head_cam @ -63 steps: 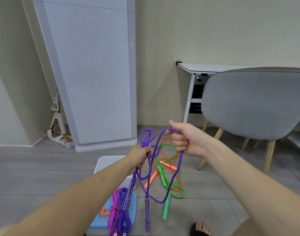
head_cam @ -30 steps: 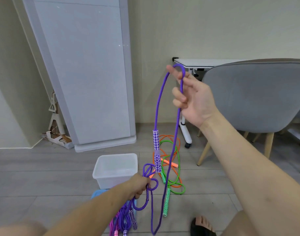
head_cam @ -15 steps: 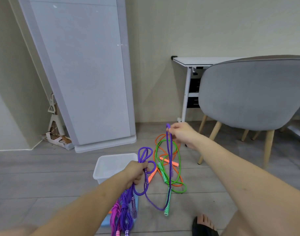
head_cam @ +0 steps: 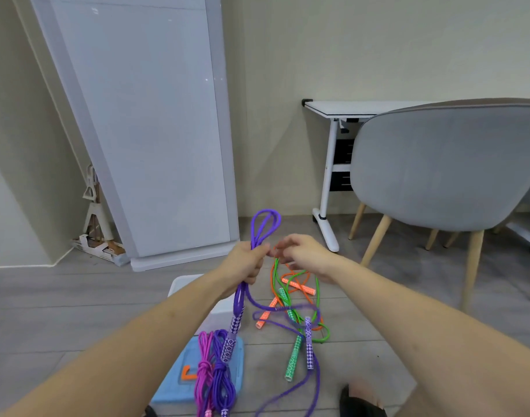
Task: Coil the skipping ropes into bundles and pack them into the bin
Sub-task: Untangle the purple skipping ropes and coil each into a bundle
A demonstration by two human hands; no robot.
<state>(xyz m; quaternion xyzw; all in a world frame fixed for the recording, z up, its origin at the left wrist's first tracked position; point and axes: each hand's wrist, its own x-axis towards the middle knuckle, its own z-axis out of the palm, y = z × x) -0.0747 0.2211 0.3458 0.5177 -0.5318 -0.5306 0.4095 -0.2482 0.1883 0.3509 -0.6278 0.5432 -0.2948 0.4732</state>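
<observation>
Fingers [head_cam: 251, 263] of our left hand [head_cam: 245, 266] grip the purple rope [head_cam: 265, 224], loops upright above the fist. Our right hand [head_cam: 303, 254], fingers loose and empty, sits just beside; the slack tail trails down-right to the floor.

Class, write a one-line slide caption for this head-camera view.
Left hand grips purple rope loops while the right hand reaches in; orange-and-green ropes lie on the floor.

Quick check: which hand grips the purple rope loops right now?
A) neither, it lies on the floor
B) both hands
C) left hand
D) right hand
C: the left hand is curled round the purple rope, its loops standing above the fist, while the right hand sits beside it with fingers loose.
</observation>
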